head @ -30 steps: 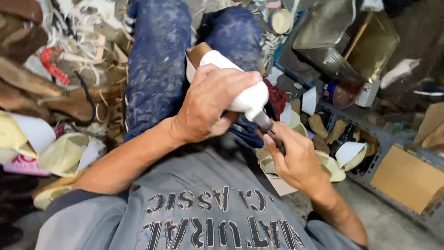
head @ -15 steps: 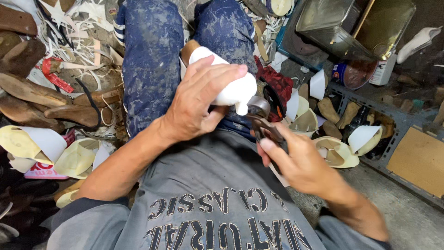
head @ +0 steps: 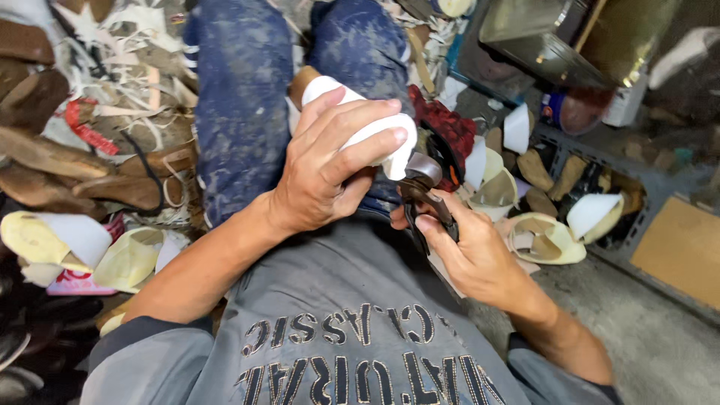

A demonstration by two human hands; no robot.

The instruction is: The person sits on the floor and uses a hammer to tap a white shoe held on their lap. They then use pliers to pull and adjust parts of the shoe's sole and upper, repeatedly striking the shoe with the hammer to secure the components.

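Shoe form gripped over the lap, pincers at its edge

The right hand (head: 480, 259) is closed on dark metal pincers (head: 424, 196) touching the white shoe-shaped form (head: 375, 135), which the left hand (head: 330, 169) clasps between blue-trousered knees (head: 240, 112); beyond, a metal tin (head: 555, 37), contents unclear, amid crowding scraps.

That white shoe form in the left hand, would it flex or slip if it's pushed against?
The white shoe form probably stays stiff: its shape holds under the left hand. Its smooth rounded surface could slip or roll, though the grip wraps around it and the knees flank it.
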